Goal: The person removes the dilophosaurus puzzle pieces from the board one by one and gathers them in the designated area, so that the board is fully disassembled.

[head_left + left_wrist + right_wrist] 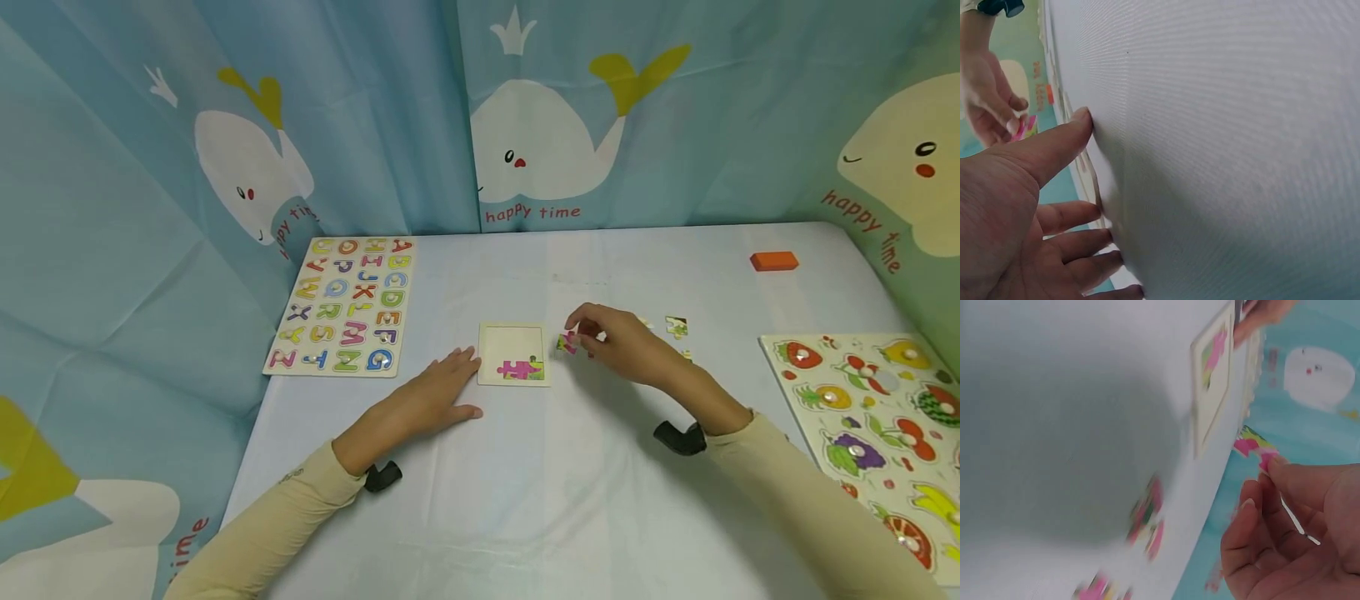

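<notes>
My right hand [613, 340] pinches a pink and green jigsaw piece [567, 342] between thumb and fingertips, raised above the table just right of the puzzle tray [512, 333]. In the right wrist view the same jigsaw piece [1255, 447] shows its pink and yellow-green print. The square tray has a pale rim, with joined pink and green pieces [522, 369] in its lower right part. My left hand [437, 392] rests on the table with fingers spread, its fingertips right at the tray's left edge. In the left wrist view the left hand's thumb [1054, 147] reaches down to the cloth.
Loose jigsaw pieces [677, 326] lie beyond my right hand, some partly hidden by it. An alphabet board [341, 308] lies at the back left. A fruit board [873, 417] is at the right, and an orange block [774, 262] at the back right. Printed curtains [420, 117] surround the table.
</notes>
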`<act>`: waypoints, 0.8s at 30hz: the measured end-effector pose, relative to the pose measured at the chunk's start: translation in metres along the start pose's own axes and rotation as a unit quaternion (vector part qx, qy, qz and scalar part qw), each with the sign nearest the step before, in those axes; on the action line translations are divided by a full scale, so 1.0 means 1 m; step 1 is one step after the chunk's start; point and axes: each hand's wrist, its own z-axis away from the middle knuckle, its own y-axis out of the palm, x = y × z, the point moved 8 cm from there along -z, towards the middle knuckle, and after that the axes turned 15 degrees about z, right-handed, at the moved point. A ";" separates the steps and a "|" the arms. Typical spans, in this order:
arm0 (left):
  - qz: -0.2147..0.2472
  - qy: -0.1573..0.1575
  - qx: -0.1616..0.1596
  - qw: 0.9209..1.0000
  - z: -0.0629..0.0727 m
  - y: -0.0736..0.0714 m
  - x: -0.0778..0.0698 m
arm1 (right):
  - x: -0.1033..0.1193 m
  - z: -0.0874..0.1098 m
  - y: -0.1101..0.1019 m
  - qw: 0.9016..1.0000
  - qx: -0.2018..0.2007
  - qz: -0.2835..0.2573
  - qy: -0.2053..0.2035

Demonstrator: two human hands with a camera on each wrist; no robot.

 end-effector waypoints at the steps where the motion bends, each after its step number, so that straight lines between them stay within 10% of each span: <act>1: -0.001 0.001 0.000 1.000 0.000 0.000 0.000 | -0.006 0.004 -0.002 1.000 0.000 0.002 0.005; 24: -0.005 -0.003 -0.003 1.000 -0.001 0.000 0.000 | -0.033 0.040 0.019 0.997 0.044 0.051 0.026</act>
